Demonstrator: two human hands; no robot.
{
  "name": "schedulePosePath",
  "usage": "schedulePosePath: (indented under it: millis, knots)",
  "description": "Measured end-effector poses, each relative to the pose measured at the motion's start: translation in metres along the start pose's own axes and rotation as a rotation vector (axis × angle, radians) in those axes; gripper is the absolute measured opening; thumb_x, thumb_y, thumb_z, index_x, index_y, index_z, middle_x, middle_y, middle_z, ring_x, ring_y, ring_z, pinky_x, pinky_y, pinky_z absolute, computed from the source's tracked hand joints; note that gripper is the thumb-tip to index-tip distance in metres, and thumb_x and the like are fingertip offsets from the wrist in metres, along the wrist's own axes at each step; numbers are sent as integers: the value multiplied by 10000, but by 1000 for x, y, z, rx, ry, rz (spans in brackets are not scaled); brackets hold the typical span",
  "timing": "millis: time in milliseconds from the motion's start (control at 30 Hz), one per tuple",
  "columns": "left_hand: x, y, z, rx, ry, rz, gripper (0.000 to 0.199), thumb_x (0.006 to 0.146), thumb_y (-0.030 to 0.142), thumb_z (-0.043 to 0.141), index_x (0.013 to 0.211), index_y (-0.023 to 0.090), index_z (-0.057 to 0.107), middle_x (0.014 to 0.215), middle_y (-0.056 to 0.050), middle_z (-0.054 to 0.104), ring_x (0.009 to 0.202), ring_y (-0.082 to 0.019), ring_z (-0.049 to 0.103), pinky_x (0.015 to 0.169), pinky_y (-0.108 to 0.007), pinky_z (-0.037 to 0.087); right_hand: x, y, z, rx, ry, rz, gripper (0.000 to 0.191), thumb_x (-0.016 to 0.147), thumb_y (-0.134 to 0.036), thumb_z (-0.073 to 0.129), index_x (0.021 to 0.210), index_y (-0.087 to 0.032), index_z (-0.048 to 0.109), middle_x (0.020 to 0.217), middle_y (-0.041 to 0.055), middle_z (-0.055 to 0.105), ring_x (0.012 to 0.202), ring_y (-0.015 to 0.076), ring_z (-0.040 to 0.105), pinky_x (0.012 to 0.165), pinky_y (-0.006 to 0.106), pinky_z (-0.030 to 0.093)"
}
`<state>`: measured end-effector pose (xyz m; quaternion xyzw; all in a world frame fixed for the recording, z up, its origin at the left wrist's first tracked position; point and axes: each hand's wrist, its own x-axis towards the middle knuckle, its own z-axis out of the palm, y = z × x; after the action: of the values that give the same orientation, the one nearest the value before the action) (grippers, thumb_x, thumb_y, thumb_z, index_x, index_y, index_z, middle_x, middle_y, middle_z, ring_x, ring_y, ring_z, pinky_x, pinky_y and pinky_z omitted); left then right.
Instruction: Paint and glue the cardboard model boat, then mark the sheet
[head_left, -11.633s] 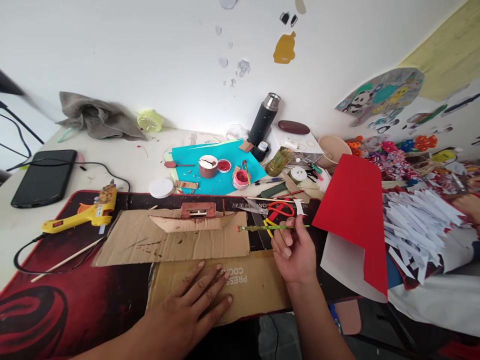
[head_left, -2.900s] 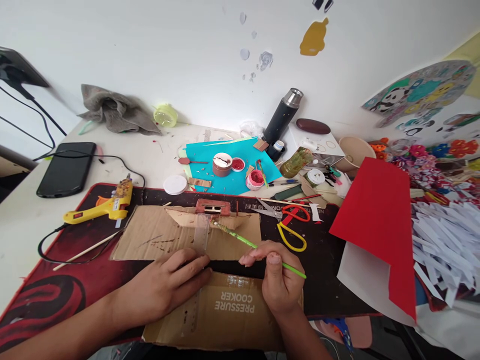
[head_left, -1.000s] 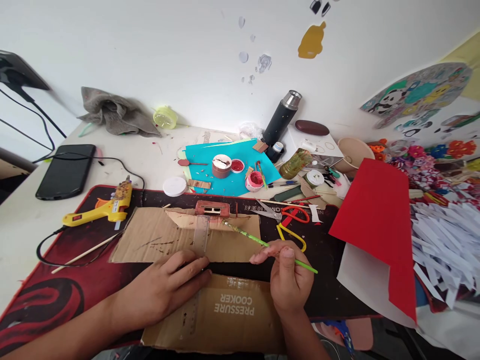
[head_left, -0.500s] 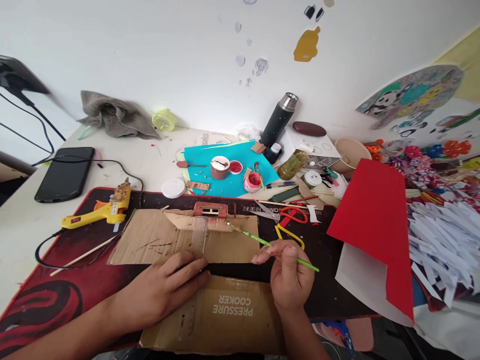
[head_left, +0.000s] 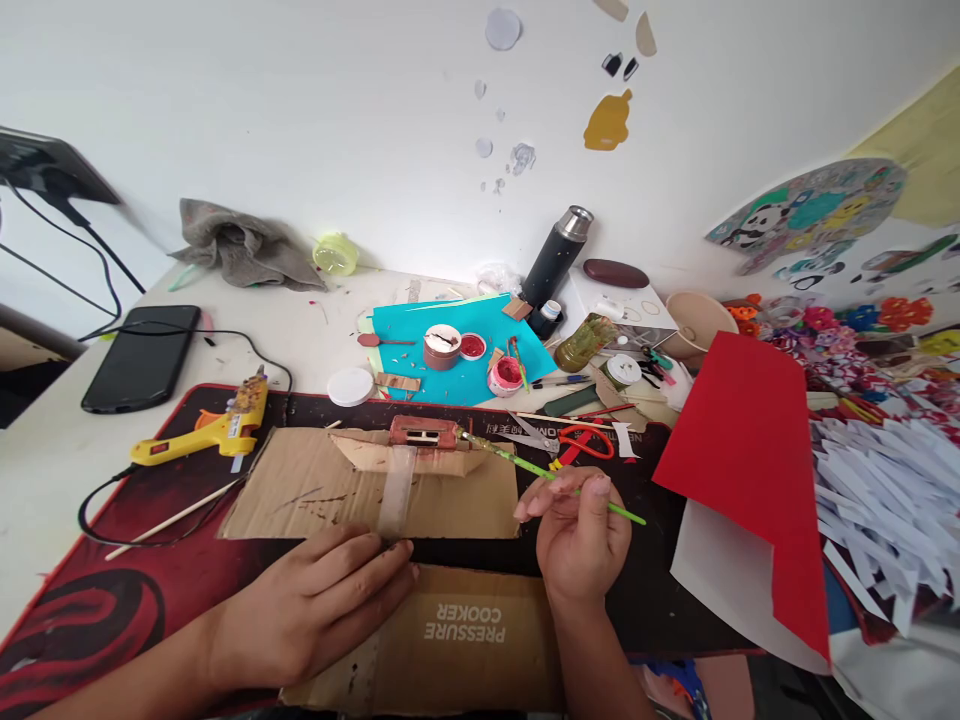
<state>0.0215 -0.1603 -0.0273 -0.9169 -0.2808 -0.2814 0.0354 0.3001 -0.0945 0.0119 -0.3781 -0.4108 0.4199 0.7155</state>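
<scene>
A cardboard boat-shaped piece point(head_left: 442, 461) with a reddish-brown cabin point(head_left: 426, 433) on top sits at the back edge of a flat cardboard sheet point(head_left: 300, 480). My left hand point(head_left: 322, 595) presses on a clear ruler point(head_left: 397, 490), whose far end lies against the boat's side; its fingers are together over the ruler. Between the fingers of my right hand point(head_left: 585, 530) is a green paintbrush point(head_left: 536, 468), its tip at the right end of the cabin. A second cardboard piece marked PRESSURE COOKER point(head_left: 465, 640) lies nearest to me, under the ruler's near end.
Paint jars point(head_left: 442, 347) stand on blue paper point(head_left: 405, 325) at the back. Scissors point(head_left: 585, 441) lie right of the boat, a yellow glue gun point(head_left: 202, 437) and phone point(head_left: 142, 358) left. Red paper point(head_left: 742, 430) and white strips point(head_left: 885, 510) are at right.
The brush tip has moved up from the boat's side to the right end of the cabin. My left hand stays on the ruler. The camera view has tilted slightly upward.
</scene>
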Motion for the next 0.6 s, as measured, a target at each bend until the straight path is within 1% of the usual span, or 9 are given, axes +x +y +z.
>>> schedulePosePath:
  millis: [100,200,300,433,600]
  knots:
    - [-5,1,2,2,27,0,401,1121,133,479,1365,202,790,1393,-71,765,1222,-213,653,1234,-367,451,0,1,0,11,13,9,435,1118,-483,682,798,-199,758,578,-15,699,426,167,676,431,278,592]
    - [-7,2,2,17,35,4,396,1098,155,527,1394,219,781,1441,-78,745,1190,-213,669,1179,-374,500,0,1,0,19,28,30,440,1099,-507,705,788,-200,756,561,-18,690,411,170,668,415,278,582]
    - [-8,3,2,50,48,26,364,1079,182,581,1366,244,797,1468,-71,731,1161,-203,672,1150,-372,521,1,2,0,29,47,44,445,1087,-522,720,780,-201,752,554,-22,682,402,168,659,404,273,572]
    - [-7,3,2,83,65,47,335,1082,173,583,1304,244,824,1481,-58,724,1149,-191,665,1161,-379,518,2,5,-1,50,56,52,443,1084,-523,729,782,-200,760,555,-23,687,405,156,656,409,255,566]
    - [-1,4,1,116,126,78,297,1071,169,612,1234,253,846,1421,-41,742,1133,-183,653,1185,-387,521,3,6,-1,69,58,49,440,1084,-517,732,780,-201,760,556,-25,685,407,155,657,400,252,566]
